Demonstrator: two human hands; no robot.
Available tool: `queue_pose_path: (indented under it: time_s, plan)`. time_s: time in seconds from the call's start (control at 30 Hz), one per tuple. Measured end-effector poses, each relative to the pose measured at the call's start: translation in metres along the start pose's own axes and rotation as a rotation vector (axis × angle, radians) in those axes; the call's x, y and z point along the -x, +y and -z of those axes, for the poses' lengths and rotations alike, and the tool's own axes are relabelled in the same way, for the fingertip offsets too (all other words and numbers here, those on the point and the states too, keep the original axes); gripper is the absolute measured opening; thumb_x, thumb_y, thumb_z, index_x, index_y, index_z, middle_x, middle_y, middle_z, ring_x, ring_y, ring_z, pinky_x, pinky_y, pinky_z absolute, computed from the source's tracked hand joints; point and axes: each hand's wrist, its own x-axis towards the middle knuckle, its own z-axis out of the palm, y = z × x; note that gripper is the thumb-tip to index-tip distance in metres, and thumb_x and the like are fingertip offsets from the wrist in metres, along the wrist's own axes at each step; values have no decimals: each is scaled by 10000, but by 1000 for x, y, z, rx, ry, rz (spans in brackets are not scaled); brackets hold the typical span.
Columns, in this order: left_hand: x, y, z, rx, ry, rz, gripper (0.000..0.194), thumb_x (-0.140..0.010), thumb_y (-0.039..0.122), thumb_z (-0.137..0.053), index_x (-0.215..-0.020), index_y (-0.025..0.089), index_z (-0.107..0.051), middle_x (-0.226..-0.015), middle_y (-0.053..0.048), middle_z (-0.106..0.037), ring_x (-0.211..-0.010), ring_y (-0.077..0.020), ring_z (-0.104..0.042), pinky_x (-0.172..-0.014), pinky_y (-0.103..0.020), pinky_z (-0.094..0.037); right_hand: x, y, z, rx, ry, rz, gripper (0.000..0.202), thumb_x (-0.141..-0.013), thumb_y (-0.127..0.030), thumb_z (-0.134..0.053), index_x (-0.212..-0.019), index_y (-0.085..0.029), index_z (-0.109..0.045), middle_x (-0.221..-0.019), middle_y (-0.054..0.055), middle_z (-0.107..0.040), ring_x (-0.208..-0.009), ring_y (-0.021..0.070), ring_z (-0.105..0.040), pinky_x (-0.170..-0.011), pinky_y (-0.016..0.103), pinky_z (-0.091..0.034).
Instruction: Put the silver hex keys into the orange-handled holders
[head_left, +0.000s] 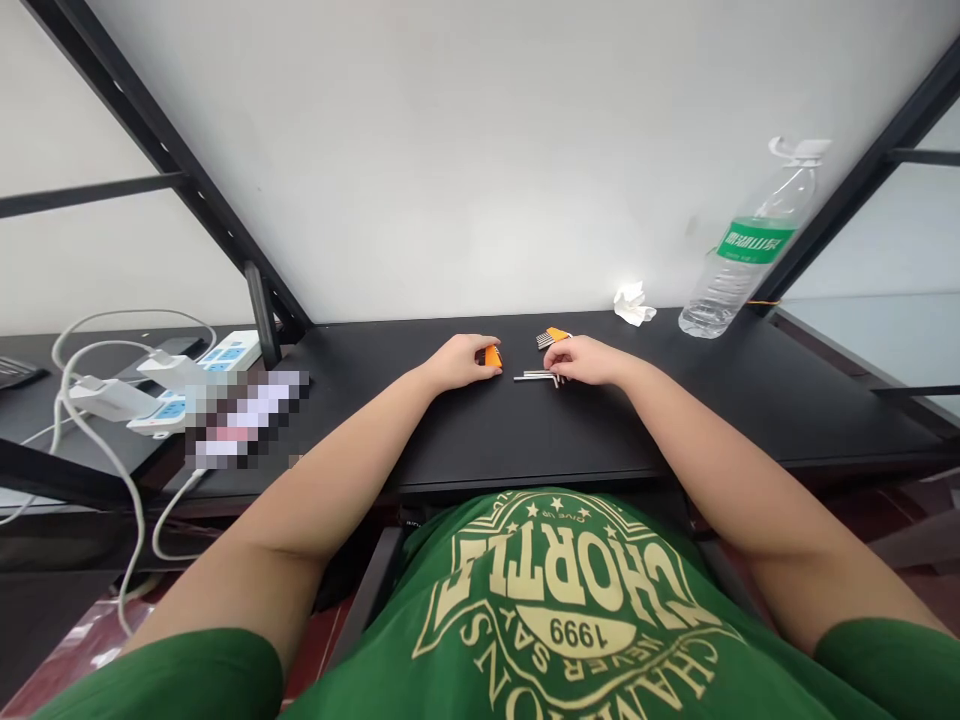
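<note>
My left hand point(459, 362) grips a small orange plastic hex key holder point(493, 357) between thumb and fingers, just above the black desk. To its right, my right hand point(581, 358) has its fingers curled down over several loose L-shaped hex keys point(534, 376) lying on the desk. The fingertips hide part of these keys. Just behind that hand lies a second orange piece point(557, 334), with several metal keys side by side at its left end.
A crumpled white tissue point(634, 303) and a tall clear bottle point(750, 250) with a green label stand at the back right. On the left are a power strip point(225, 360) with chargers, white cables point(105, 450) and a blurred-out phone point(247, 420). Black frame bars point(187, 175) rise on both sides.
</note>
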Motion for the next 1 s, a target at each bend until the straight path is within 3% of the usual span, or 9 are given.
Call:
queue_pose_path:
  time_s: [0.43, 0.6, 0.77, 0.9, 1.0]
  plan:
    - [-1, 2, 1, -15, -9, -2, 616, -802, 467, -769, -1379, 262, -702, -1290, -51, -749, -1115, -273, -709, -1025, -368, -563, 4, 13, 11, -150, 48, -55, 163, -874, -260, -633, -995, -225, -737, -855, 24, -715, -778, 184, -651, -739, 310, -480]
    - [0, 4, 2, -22, -16, 0, 602, -811, 459, -765, -1376, 258, -705, -1307, -57, -742, -1141, -281, -704, -1021, -375, -564, 8, 14, 17, -37, 16, -96, 155, -883, -265, -620, -940, -244, -763, -924, 29, -751, -831, 204, -664, -746, 320, -476]
    - [0, 4, 1, 9, -10, 10, 606, -801, 443, -785, -1371, 254, -703, -1302, -59, -741, -1123, -271, -705, -1023, -368, -563, 5, 1, 8, 54, -4, -28, 160, -873, -374, -699, -944, -236, -739, -1003, 59, -741, -851, 219, -661, -718, 330, -471]
    - [1, 7, 1, 57, 8, 44, 696, -785, 431, -806, -1424, 229, -622, -1165, -64, -754, -978, -226, -719, -916, -350, -591, 1, -11, -3, 125, -22, 30, 129, -810, -239, -715, -940, -232, -714, -1010, 72, -715, -856, 226, -635, -711, 337, -469]
    - [2, 10, 0, 100, 26, 73, 651, -753, 412, -838, -1323, 209, -597, -1079, -62, -747, -893, -203, -711, -845, -340, -596, 2, -17, -8, 128, -38, 81, 160, -794, -181, -686, -943, -234, -707, -1042, 73, -706, -858, 221, -620, -731, 340, -477]
